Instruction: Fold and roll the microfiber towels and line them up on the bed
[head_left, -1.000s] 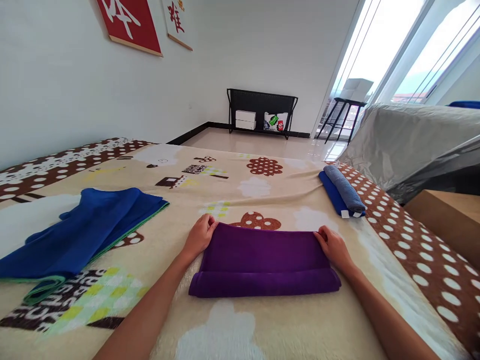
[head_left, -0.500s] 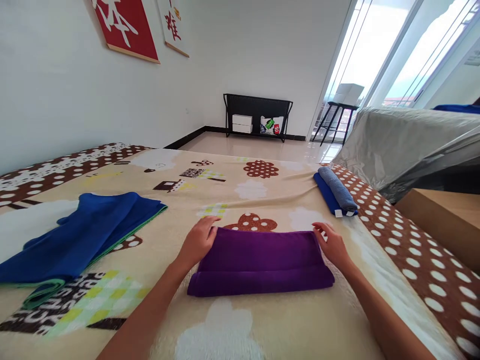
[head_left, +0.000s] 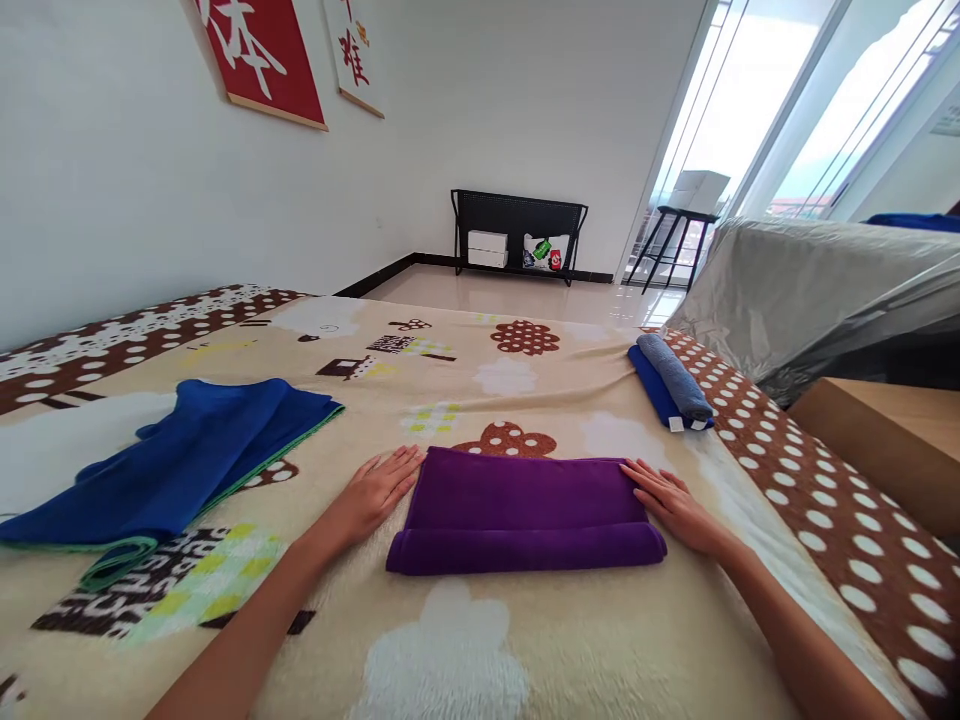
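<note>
A purple towel point(head_left: 525, 495) lies folded into a wide rectangle on the patterned blanket point(head_left: 600, 640), with a thicker folded band along its near edge. My left hand point(head_left: 381, 490) rests flat on the blanket at the towel's left side, fingers stretched out and pointing to its far left corner. On the other side my right hand point(head_left: 673, 503) lies flat, its fingertips on the towel's far right edge. Neither hand grips anything.
To the left lies a crumpled blue towel point(head_left: 202, 460) with a green hem. A rolled grey-blue towel point(head_left: 675, 375) sits on a folded blue cloth point(head_left: 651, 385) at the right. Beyond the bed's right edge are a cardboard box point(head_left: 877, 450) and a plastic-covered piece of furniture point(head_left: 817, 280).
Both hands have let go of the purple towel's far corners and flattened out. My left hand has moved slightly left, off the towel. The view has shifted a little.
</note>
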